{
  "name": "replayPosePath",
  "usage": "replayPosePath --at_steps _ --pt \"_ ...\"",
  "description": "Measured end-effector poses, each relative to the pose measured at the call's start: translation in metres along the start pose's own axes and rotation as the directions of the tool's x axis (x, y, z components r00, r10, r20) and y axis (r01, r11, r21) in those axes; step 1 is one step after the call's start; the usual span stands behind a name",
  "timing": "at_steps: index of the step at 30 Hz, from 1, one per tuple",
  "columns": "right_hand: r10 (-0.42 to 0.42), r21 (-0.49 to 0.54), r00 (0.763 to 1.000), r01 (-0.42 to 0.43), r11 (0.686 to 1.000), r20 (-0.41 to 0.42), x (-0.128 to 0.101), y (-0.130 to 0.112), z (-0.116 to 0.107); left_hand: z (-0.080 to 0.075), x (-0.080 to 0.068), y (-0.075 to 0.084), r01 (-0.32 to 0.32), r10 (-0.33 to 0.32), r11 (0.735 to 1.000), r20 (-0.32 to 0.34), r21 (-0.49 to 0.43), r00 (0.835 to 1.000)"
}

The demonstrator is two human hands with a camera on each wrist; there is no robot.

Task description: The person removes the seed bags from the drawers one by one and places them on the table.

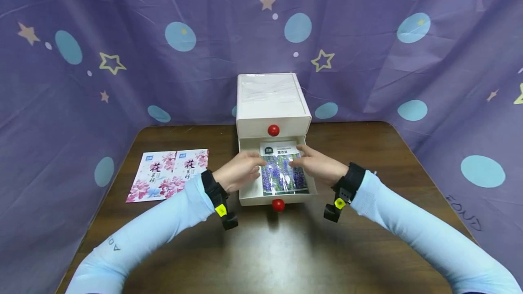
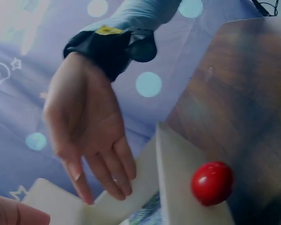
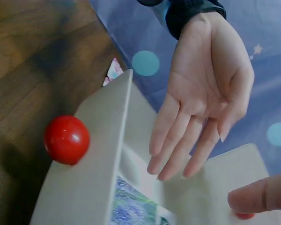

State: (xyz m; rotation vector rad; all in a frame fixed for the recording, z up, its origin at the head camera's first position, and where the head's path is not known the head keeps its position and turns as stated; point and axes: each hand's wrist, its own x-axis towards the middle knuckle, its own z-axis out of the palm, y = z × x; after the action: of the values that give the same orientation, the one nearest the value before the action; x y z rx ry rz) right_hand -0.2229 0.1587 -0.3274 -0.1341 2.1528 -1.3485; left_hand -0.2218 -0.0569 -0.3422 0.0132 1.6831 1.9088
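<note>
A white two-drawer box (image 1: 267, 96) stands at the back of the table with its lower drawer (image 1: 250, 192) pulled out. In that drawer lies a seed packet (image 1: 283, 173) printed with purple flowers. My left hand (image 1: 242, 169) hovers at the drawer's left side, thumb near the packet's edge. On the opposite side is my right hand (image 1: 320, 164), its thumb and a finger overlapping the packet's right edge in the head view. Both hands have extended fingers and grip nothing. The left wrist view shows the right hand's palm, the right wrist view the left hand's.
Two pink-flowered packets (image 1: 153, 177) lie side by side on the brown table (image 1: 269, 253), left of the box. Red round knobs mark the upper drawer (image 1: 273, 130) and the lower one's front (image 1: 278, 205). A purple patterned curtain (image 1: 229, 26) hangs behind.
</note>
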Motion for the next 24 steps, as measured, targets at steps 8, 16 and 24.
replayPosePath --at_steps 8,16,24 --pt "0.036 0.039 0.999 -0.035 0.999 -0.033 0.016 0.004 0.011 -0.001 0.012 -0.015 0.009 -0.007 0.999 -0.03 0.049 1.0" --pt "0.055 0.05 0.997 -0.052 0.997 -0.063 0.021 0.009 0.013 -0.003 0.018 -0.018 0.013 -0.013 1.0 0.018 -0.017 1.0" --pt "0.065 0.047 0.995 -0.062 0.997 -0.074 0.024 0.011 0.018 -0.002 0.015 -0.017 0.023 -0.023 1.0 -0.019 -0.017 1.0"
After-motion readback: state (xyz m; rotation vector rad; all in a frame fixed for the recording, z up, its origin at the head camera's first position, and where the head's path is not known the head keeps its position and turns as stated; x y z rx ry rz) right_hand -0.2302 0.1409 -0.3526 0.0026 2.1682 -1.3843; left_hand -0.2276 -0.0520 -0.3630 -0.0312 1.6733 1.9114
